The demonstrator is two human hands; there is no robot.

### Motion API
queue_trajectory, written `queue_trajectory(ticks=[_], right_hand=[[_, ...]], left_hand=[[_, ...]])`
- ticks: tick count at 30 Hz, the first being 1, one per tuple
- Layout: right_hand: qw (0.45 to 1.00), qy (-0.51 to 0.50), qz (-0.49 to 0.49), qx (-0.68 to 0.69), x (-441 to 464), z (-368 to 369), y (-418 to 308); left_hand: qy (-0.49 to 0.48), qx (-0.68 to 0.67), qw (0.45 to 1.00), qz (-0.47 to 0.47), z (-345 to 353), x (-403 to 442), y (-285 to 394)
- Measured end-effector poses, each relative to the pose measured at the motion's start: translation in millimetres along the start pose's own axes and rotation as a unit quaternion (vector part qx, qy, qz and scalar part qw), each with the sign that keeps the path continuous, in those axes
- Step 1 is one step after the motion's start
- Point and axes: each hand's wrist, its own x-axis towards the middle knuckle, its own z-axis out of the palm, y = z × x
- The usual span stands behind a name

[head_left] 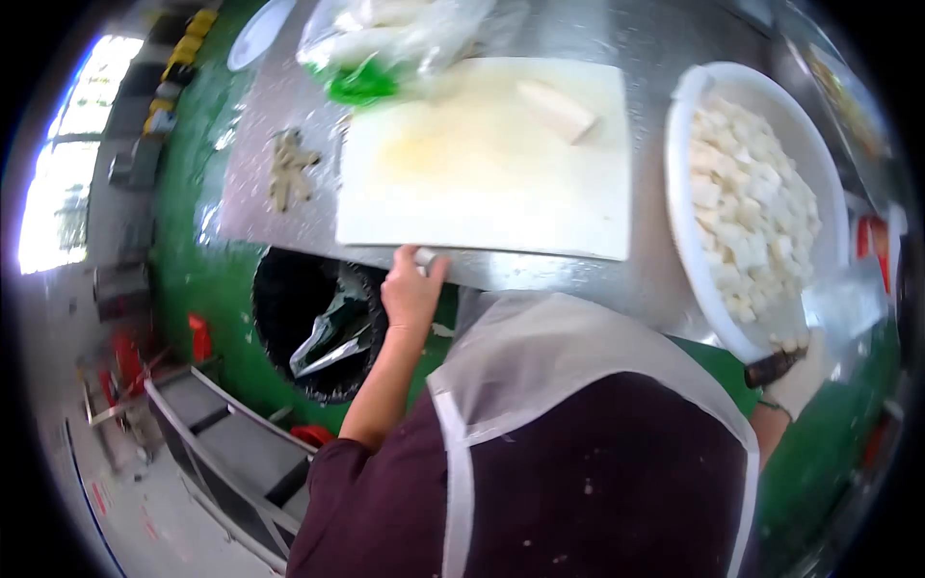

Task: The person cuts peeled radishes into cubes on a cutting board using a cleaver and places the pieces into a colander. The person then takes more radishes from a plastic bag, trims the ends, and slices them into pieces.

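My bare left hand (409,299) is at the table's front edge, just below the cutting board (482,202). Its thumb and fingers pinch a small whitish end piece (424,257). My gloved right hand (805,376) is closed around the dark handle of a cleaver (774,368). The blade is blurred and points away beside a large white basin (679,183) heaped with white cubes (756,207). A peeled white root piece (559,111) lies near the board's far right corner.
Several cut-off ends (289,171) lie left of the board. A plastic bag (395,39) of white pieces sits behind it. Below the table's left edge stands a black-lined bin (279,299). A metal cart (231,443) is at lower left on the floor.
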Motion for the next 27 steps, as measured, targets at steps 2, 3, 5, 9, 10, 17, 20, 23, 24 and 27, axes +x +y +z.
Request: queue_trajectory(ticks=[2,3,5,9,10,17,20,23,24,27], right_hand=[[0.995,0.048,-0.076,-0.039,-19.1,16.7,-5.4],[0.999,-0.018,-0.043,0.023,-19.8,10.4,-5.0],[0.995,0.081,-0.020,0.050,-35.5,38.1,-20.7],[0.988,0.078,0.036,0.130,-42.5,48.6,-38.2],[0.985,0.073,0.044,0.147,-41.8,47.0,-36.9],[0.969,0.077,-0.016,0.234,-38.2,34.8,-16.2],[0.956,0.096,-0.034,0.275,-38.9,31.1,-16.5],[0.940,0.141,-0.062,0.304,-46.2,35.5,-21.1],[0.941,0.153,-0.068,0.296,-48.1,36.6,-22.4],[0.942,0.172,-0.086,0.274,-45.0,34.7,-13.1]], left_hand=[[0.020,0.003,0.999,0.025,10.6,12.1,-9.1],[0.001,-0.023,1.000,0.020,4.7,9.7,-6.6],[-0.023,-0.006,0.997,0.077,4.8,12.7,-26.8],[-0.160,-0.103,0.979,0.076,13.9,29.9,-52.5],[-0.240,-0.191,0.951,0.029,1.1,31.7,-31.6],[-0.325,-0.520,0.786,0.076,-61.4,34.8,228.0],[-0.225,-0.285,0.787,0.500,-35.1,33.4,323.2],[-0.175,0.013,0.814,0.553,56.5,38.1,388.1],[-0.188,0.020,0.832,0.522,64.9,25.8,404.7],[-0.210,0.052,0.831,0.513,70.4,-2.1,440.8]])
